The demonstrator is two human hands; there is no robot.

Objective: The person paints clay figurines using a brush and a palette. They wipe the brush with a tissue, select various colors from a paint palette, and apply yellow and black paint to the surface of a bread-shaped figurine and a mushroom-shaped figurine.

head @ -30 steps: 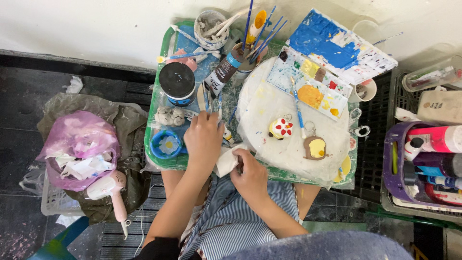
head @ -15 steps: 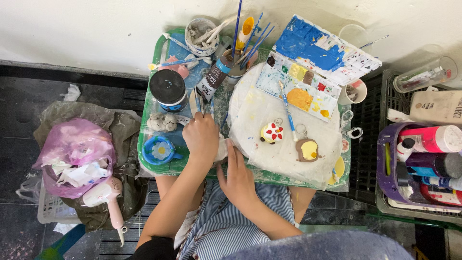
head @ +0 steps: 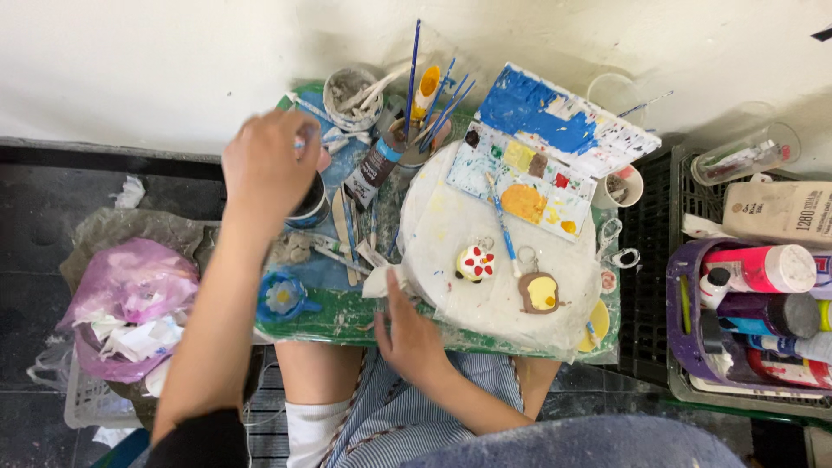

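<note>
My left hand [head: 269, 165] hovers with curled fingers over a black-lidded jar [head: 308, 210] at the left of the green tray [head: 347, 316]. Something small and pale blue shows at its fingertips, but I cannot tell if it is held. My right hand [head: 407, 334] lies palm down on the tray's near edge, its fingers touching a crumpled white tissue [head: 381, 282]. Beside it, a round white board [head: 451, 225] carries a red-dotted charm [head: 475, 262] and a toast-shaped charm [head: 539, 293]. The tray rests on my lap.
A paint palette [head: 520, 165] with a blue brush [head: 501, 217] lies at the back right, beside a cup of brushes [head: 416, 130]. A blue flower dish [head: 282, 297] sits front left. A pink bag [head: 130, 286] lies left; a purple basket of paint bottles [head: 693, 347] stands right.
My left hand has lifted off the tray's near side and moved up and left, over the black-lidded jar. My right hand has shifted slightly but stays at the tissue.
</note>
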